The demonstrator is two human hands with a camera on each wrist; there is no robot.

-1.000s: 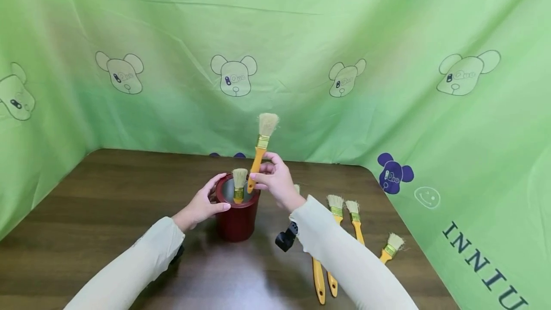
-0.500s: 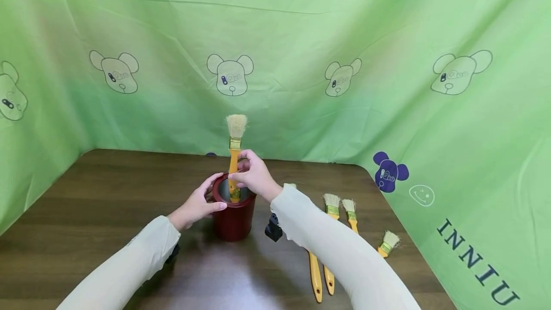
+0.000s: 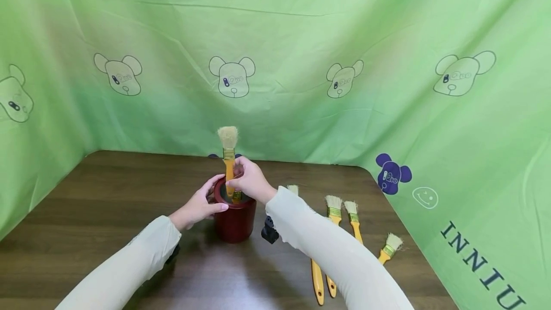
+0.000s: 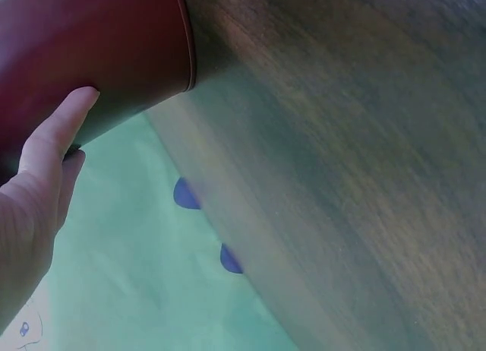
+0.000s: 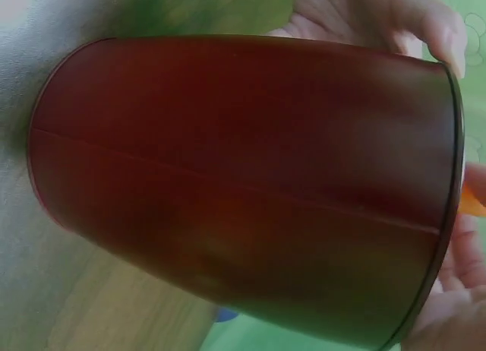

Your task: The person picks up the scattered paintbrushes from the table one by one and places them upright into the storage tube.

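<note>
A dark red round bin (image 3: 234,226) stands upright on the wooden table. My left hand (image 3: 198,207) holds its rim from the left, thumb at the front and fingers round the side. With thumb and fingers, my right hand (image 3: 251,182) pinches a paintbrush (image 3: 228,149) by its orange handle, bristles up. The handle's lower end is at the bin's mouth. Behind my right fingers, a second paintbrush (image 3: 237,197) in the bin shows only a little of its metal band. The right wrist view shows the bin's side (image 5: 243,176) and a bit of orange handle (image 5: 472,203).
Several paintbrushes lie on the table at the right, among them one brush (image 3: 333,207) and another brush (image 3: 391,245); my right sleeve (image 3: 327,248) partly covers them. A green printed cloth (image 3: 284,123) hangs behind the table (image 3: 129,181) and along its sides.
My right hand has carried the paintbrush left to over the bin and then lowered it, its handle end now at the mouth. My left hand has stayed on the rim.
</note>
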